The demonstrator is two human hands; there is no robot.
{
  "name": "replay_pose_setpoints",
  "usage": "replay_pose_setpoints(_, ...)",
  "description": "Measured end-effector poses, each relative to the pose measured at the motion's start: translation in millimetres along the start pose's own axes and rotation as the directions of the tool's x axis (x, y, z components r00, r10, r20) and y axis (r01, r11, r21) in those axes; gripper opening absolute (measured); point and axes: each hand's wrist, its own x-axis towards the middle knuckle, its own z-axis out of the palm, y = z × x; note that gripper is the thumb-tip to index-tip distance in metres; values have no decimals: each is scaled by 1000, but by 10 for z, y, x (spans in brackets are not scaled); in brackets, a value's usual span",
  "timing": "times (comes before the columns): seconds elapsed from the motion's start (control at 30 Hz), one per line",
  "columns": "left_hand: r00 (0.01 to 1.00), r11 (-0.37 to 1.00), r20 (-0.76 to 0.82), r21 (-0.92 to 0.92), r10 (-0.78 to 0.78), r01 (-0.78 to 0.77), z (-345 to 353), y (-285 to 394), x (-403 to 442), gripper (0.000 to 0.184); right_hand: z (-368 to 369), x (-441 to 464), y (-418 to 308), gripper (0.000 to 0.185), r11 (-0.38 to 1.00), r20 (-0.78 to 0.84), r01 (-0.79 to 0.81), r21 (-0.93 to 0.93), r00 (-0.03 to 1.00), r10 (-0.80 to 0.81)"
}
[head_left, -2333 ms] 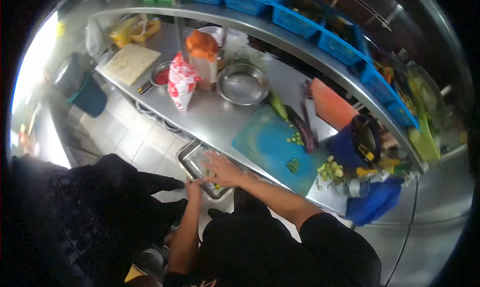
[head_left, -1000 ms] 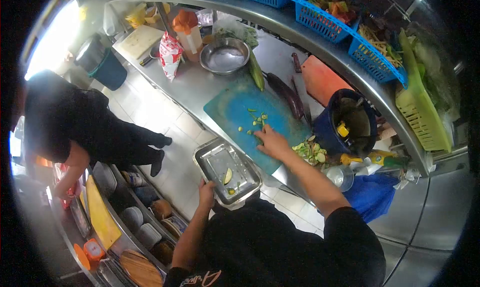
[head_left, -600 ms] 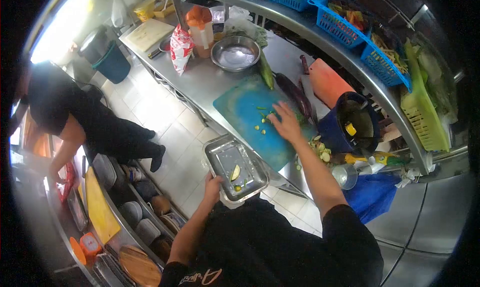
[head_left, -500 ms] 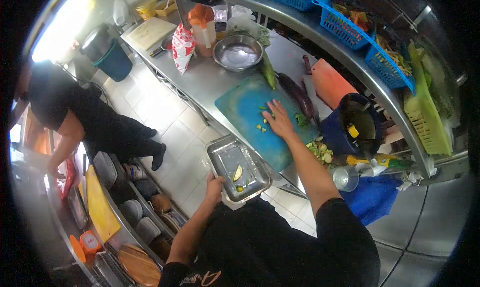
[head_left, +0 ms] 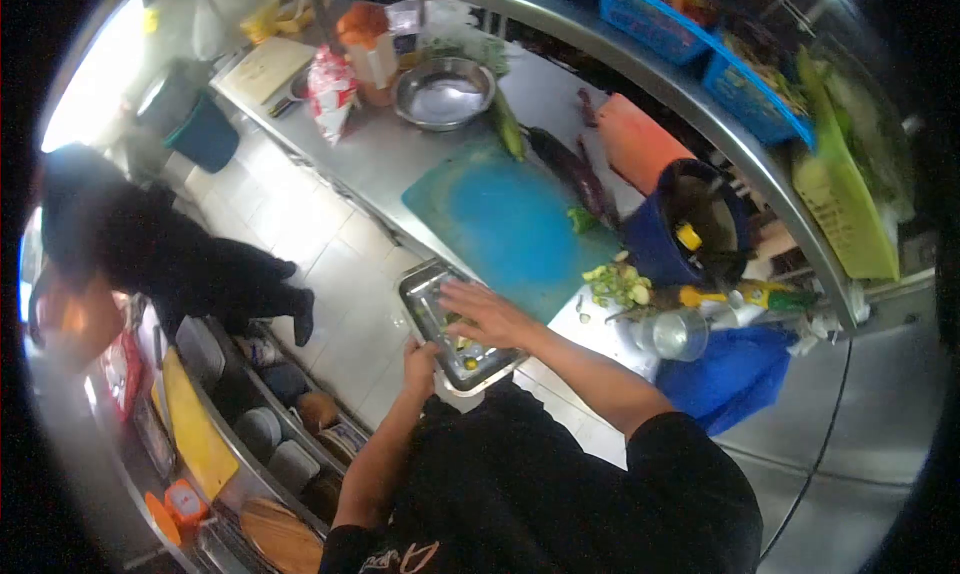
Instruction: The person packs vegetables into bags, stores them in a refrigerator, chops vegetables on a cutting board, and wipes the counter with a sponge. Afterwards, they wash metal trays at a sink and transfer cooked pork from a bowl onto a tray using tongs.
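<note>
**Right hand [head_left: 490, 319] spread over tray [head_left: 420, 292] beside a kitchen counter [head_left: 385, 169]**

A person in black holds the metal tray off the counter's near edge, close to the body. The left hand [head_left: 419, 366] grips the tray's left edge, thumb at the rim, its other fingertips hidden from view. The right hand reaches across from the opposite side, palm down, fingers open and fanned above the middle of the tray; whether they touch what lies beneath cannot be told. Cut pieces [head_left: 470, 363] in green and yellow lie in the tray, mostly toward its near end and partly covered by that hand.

Just beyond, a blue board [head_left: 490, 214] lies along the counter's near edge, a green clump [head_left: 580, 219] at its far edge close to the right corner. Beside its right edge sits a heap of pale trimmings [head_left: 617, 284], and near the counter's right end stand a clear cup [head_left: 675, 334] and a blue cloth [head_left: 725, 379], bunched.

An eggplant [head_left: 565, 169] lies alongside the board's far edge, and a blue bucket [head_left: 650, 236] stands past the right corner. A long green vegetable [head_left: 509, 129] points to the far left corner, beside a steel bowl [head_left: 445, 112]. A red board [head_left: 645, 146] rests toward the counter's far edge. Across the aisle, a co-worker [head_left: 140, 214] in dark clothes, blurred, bends forward.
</note>
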Motion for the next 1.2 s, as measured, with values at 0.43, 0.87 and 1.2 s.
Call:
replay_pose_setpoints(0.43, 995, 997, 62, -24, -76, 78, -136, -231, -130, 54, -144, -1257, 998, 40, 820, -785, -566, 86, 469, 405)
replay_pose_setpoints(0.87, 945, 988, 289, 49, -155, 147, -133, -141, -310, 52, 890, -1913, -27, 44, 728, -765, -352, 588, 51, 642)
replay_pose_setpoints(1.2, 971, 988, 193, 86, -143, 128, -304, -169, -459, 51, 579, -2376, 709, 90, 736, -764, -204, 645, -187, 618)
